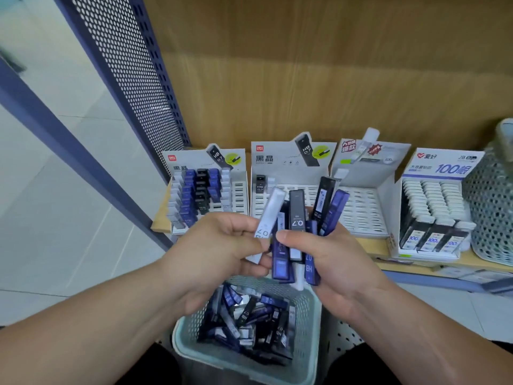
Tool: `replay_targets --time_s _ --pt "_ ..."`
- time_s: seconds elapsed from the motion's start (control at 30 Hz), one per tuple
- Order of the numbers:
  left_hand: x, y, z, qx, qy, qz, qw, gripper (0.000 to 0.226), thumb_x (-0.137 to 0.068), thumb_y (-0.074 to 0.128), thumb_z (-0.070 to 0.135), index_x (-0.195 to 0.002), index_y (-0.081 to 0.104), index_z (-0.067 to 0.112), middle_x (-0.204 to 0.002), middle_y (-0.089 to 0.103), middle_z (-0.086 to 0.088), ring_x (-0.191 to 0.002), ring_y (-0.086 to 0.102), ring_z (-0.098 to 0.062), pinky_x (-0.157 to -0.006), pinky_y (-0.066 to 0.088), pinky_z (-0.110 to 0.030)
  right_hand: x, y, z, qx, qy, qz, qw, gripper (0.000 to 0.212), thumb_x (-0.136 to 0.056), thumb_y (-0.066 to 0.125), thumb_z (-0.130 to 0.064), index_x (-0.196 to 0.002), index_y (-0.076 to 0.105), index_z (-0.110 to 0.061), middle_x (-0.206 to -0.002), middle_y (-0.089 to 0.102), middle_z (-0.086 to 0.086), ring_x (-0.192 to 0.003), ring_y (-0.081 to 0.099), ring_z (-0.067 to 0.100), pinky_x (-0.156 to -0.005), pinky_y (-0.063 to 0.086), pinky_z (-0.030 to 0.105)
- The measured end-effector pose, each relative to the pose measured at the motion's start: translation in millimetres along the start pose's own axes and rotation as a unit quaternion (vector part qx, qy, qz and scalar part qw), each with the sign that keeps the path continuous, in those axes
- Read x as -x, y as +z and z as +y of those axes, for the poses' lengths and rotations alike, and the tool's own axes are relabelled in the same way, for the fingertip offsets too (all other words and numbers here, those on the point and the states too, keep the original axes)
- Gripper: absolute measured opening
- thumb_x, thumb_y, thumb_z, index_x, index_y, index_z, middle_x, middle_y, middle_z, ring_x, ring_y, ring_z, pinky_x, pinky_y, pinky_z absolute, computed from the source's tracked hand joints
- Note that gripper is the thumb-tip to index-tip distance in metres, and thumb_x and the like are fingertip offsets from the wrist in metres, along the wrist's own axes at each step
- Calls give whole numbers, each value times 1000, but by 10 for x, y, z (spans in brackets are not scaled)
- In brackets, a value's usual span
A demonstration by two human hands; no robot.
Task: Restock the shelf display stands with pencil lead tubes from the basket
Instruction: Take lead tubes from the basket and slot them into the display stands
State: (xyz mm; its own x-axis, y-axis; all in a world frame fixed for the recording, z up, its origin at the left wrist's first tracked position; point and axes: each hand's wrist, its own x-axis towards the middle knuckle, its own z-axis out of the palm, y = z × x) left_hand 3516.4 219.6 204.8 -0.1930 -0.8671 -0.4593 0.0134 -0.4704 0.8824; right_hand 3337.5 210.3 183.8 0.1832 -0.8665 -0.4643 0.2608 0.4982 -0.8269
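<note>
Pinches one white lead tube (pixel 268 215) between thumb and fingers of the left hand (pixel 222 245). Grips a fanned bunch of blue and black tubes (pixel 296 218) in the right hand (pixel 333 259). Leaves loose tubes (pixel 247 320) in the near basket (pixel 249 370); faces part-filled display stands (pixel 241 195) on the far shelf (pixel 374 245).

mesh basket (pixel 491 207) at right: blurred, cut by frame edge. lower basket (pixel 177 340): near rim clipped at bottom edge. tube bundle (pixel 296 215): middle hidden inside right grip (pixel 336 262). white tube (pixel 270 212): label partly under left grip (pixel 219 251). second stand (pixel 277 162): front rows behind tubes, header small print unreadable.
</note>
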Motion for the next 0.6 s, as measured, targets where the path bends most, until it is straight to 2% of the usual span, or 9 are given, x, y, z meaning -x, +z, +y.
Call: replay_targets --time_s 0.1,0.17,0.23,0.3,0.4,0.47,0.53,0.6 --pt "-213 -174 62 0 -25 8 1000 17 -91 66 4 -108 67 -2 -81 67 -15 -65 65 -23 -59 56 -29 -216 -6 -49 10 -2 22 1000 36 -84 72 4 -118 70 -9 -107 77 16 -100 73 38 -88 58 58" --pt "-305 -311 100 -23 -21 15 999 16 -92 67 6 -107 66 1 -78 64 -14 -62 61 -23 -56 52 -29 -359 17 -79 20 4 33 999 34 -83 74 2 -114 72 -13 -105 78 10 -101 74 34 -91 58 55" --pt "-390 -454 103 -29 -10 60 998 25 -88 70 3 -112 62 8 -74 65 -13 -59 61 -24 -53 52 -29 -478 48 -89 21 19 43 999 33 -82 77 0 -111 74 -14 -103 79 7 -98 75 30 -90 58 52" --pt "-470 -568 109 -42 15 110 993 29 -88 69 0 -112 58 12 -68 65 -12 -56 63 -24 -50 51 -28 -572 69 -86 19 32 49 998 32 -82 78 0 -109 74 -15 -100 79 5 -92 76 26 -79 62 46" --pt "-601 -750 63 -116 57 153 980 23 -91 66 -1 -106 54 11 -67 65 -13 -57 66 -23 -51 51 -28 -683 69 -48 25 38 56 997 32 -82 78 1 -108 74 -17 -98 80 4 -87 77 22 -63 61 36" --pt "-658 -898 21 -219 89 173 956 18 -88 71 4 -97 60 15 -70 68 -11 -61 69 -21 -56 52 -31 -731 47 -19 28 43 62 997 33 -82 77 1 -110 73 -17 -98 79 4 -87 77 22 -60 61 34" --pt "-675 -1027 -4 -361 131 183 905 17 -83 79 12 -83 67 24 -69 69 3 -61 67 -13 -59 51 -25 -763 22 -2 34 49 65 996 33 -82 77 1 -110 72 -17 -99 79 4 -88 77 21 -59 60 31" --pt "-697 -1084 -1 -426 151 175 875 18 -79 81 14 -74 70 28 -66 68 14 -60 64 -8 -57 48 -21 -793 2 16 42 51 70 995 32 -82 77 0 -109 72 -17 -98 80 3 -87 77 20 -59 59 29"
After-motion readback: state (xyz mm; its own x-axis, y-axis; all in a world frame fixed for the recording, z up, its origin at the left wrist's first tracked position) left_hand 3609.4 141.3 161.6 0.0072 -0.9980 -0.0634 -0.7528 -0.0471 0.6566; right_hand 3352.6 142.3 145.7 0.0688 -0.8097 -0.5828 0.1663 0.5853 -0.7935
